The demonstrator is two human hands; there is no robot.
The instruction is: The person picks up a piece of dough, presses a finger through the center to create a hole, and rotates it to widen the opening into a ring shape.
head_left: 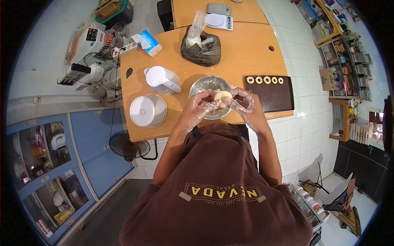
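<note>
A pale, rounded piece of dough is pinched between my two hands over a metal bowl. My left hand grips its left side, with flour on the fingers. On the other side, the floury fingers and thumb of my right hand close on it. Light flour coats the inside of the bowl, which my hands partly cover. To the right, a dark baking tray bears a row of several dough rings along its far edge.
A white pitcher and a white lidded tub stand left of the bowl. Beyond it are a black plastic bag with a clear bag in it, a kitchen scale and a blue tissue pack. The tray reaches the table's right edge.
</note>
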